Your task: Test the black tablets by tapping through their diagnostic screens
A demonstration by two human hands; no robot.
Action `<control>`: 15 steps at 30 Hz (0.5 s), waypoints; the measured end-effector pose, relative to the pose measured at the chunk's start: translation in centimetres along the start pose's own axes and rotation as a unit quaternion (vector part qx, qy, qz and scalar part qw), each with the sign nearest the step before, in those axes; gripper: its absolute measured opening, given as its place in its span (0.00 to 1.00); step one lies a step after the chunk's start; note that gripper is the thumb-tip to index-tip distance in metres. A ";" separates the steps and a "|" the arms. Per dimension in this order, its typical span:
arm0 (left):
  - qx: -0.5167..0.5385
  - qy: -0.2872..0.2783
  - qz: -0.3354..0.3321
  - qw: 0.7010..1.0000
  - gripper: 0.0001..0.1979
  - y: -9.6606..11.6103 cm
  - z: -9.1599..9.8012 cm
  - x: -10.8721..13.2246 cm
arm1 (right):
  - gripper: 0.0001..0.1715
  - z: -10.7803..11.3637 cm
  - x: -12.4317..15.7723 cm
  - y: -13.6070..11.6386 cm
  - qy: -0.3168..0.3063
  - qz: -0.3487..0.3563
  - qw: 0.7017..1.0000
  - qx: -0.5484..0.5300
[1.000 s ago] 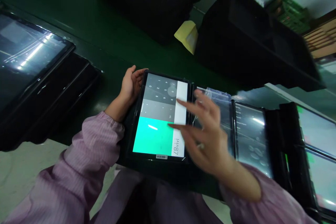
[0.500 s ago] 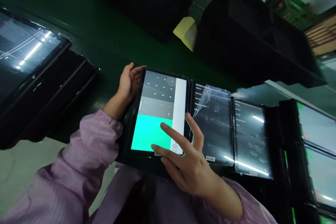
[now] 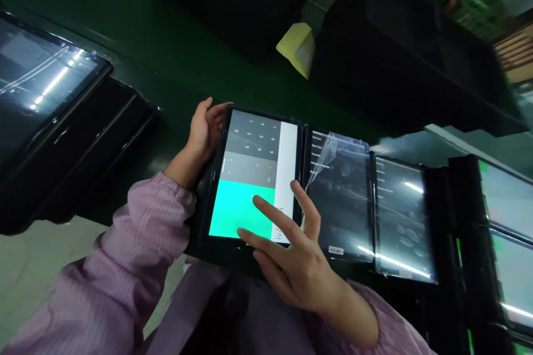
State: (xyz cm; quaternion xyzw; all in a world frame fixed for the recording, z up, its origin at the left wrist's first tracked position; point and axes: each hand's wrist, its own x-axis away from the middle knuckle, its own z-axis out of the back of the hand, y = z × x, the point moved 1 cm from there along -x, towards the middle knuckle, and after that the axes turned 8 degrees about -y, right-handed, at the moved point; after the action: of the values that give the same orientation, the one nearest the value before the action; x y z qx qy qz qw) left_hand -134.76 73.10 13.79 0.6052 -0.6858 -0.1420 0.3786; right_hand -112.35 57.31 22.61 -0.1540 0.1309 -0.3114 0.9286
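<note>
A tablet (image 3: 287, 172) with a calculator on its screen, seen sideways with grey number keys and a bright green panel, lies in front of me. My left hand (image 3: 205, 130) holds its upper left edge; some fingertips are hidden behind the corner. Over the lower right of the screen is my right hand (image 3: 297, 255), fingers spread, with the index fingertip at the green panel. It grips nothing. To the right of this tablet lies a dark-screened tablet (image 3: 337, 205) with a menu list and a clear film partly lifted at its top.
Further right are another dark tablet (image 3: 402, 216) and lit tablets (image 3: 510, 194). Stacked black trays (image 3: 83, 138) with a glossy screen on top stand at left. Black bins (image 3: 400, 61) line the back of the green table (image 3: 179, 39), with a yellow paper (image 3: 297, 50) between them.
The characters on the calculator's white strip have changed. My right hand has shifted very slightly left over the screen; my left hand stays at the tablet's edge.
</note>
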 end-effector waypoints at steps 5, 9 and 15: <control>-0.002 0.015 0.007 1.000 0.20 0.4 -0.7 0.4 | 0.17 0.5 0.3 0.6 0.035 -0.004 0.999 -0.005; -0.009 0.029 0.004 1.000 0.20 0.7 -1.0 0.6 | 0.18 1.1 0.7 1.3 0.107 -0.049 0.993 -0.022; -0.020 0.016 -0.002 1.000 0.19 0.7 -0.6 0.5 | 0.18 1.5 1.7 2.6 0.158 -0.093 0.983 -0.016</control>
State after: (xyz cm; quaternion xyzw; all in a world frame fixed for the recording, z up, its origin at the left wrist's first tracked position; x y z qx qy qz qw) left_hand -134.82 72.96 14.79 0.6009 -0.6753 -0.1468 0.4018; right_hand -109.16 58.52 22.80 -0.1289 0.2658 -0.4149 0.8606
